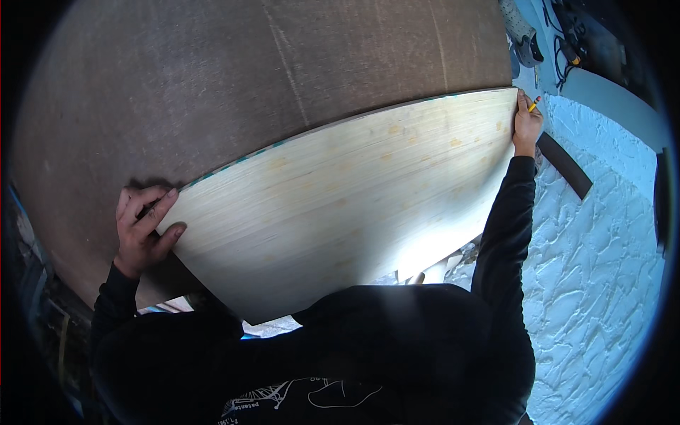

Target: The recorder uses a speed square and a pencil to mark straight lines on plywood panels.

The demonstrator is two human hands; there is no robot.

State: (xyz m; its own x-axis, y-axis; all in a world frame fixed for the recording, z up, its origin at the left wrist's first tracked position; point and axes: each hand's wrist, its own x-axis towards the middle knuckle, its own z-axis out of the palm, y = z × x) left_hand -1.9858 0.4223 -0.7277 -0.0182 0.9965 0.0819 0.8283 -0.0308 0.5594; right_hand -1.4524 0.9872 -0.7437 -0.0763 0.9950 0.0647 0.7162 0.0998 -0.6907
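Note:
A pale plywood sheet [333, 191] with yellowish patches spans the space before me, its far edge marked with green and lying against a large brown board [177, 78]. At the sheet's left end, my left hand [145, 230] grips the corner, fingertips at the far edge and thumb by the left side. My right hand [527, 127] is closed on the sheet's far right corner. A yellow pencil [534, 104] with a reddish end sticks out of that same hand. The fingers of my right hand are partly hidden.
A white, rough-textured wall [602, 283] runs along the right. Against it leans a dark strip [565, 164]. At the upper right are a grey-and-black tool handle [523, 39] and dark cables [563, 60]. Below the sheet, clutter shows near my body.

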